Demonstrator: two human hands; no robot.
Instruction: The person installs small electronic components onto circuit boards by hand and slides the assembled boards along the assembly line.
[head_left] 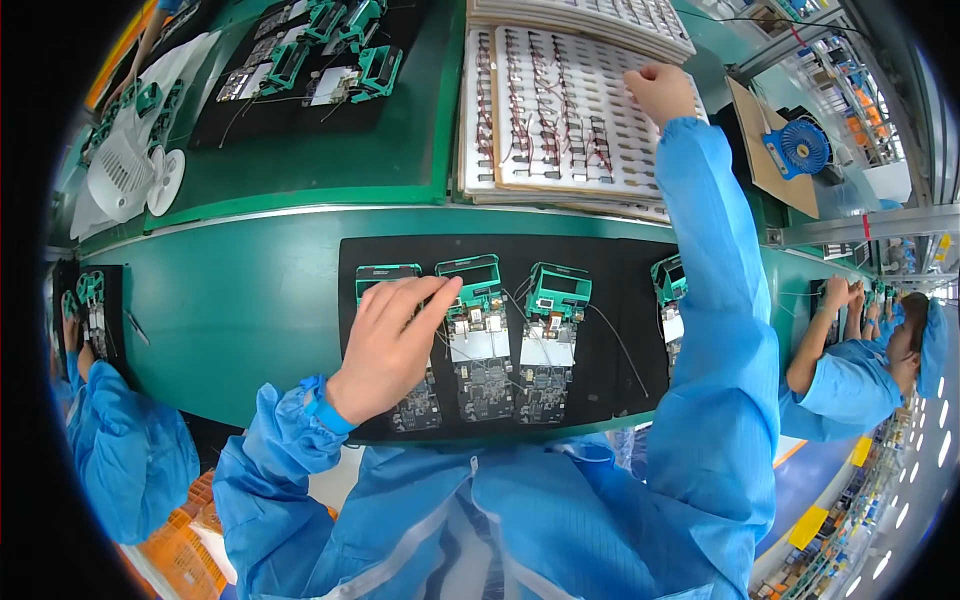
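My left hand (392, 345) lies on the leftmost of several circuit board assemblies (478, 340) with green frames, its fingers spread and touching the second one. The boards sit in a row on a black mat (610, 350) on the green conveyor belt (250, 300). My right hand (660, 92) reaches far forward over a white tray (560, 120) of small wired parts, its fingers curled down onto the parts. Whether it grips one is hidden.
More trays are stacked behind (590, 15). A second black mat with green assemblies (310, 60) lies on the far belt. A white fan (125, 165) stands at left, a blue fan (800, 148) at right. Co-workers in blue sit at left (120, 440) and right (860, 370).
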